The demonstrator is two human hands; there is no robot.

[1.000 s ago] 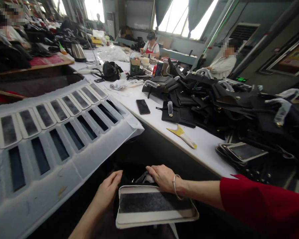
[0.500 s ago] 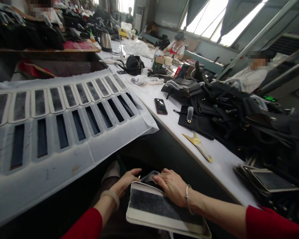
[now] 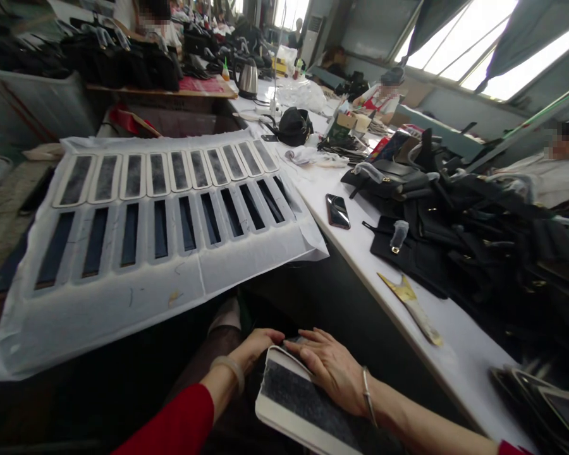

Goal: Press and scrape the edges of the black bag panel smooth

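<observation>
A flat cream-edged panel with a dark strip lies tilted over my lap. My right hand rests over its upper edge, fingers spread and reaching left. My left hand is at the panel's upper left corner, its fingers bent toward the right fingertips; what they hold, if anything, is hidden. Under the right fingers a bit of dark, shiny material shows, too small to make out.
On the left, a white sheet bears a row of dark-centred panels above dark slots. The white table holds a phone, a yellow-ended tool and piled black bags. People sit farther back.
The view has swung left, so the scene sits farther right. My left fingertips have come closer to my right hand, whose fingers are now more stretched out.
</observation>
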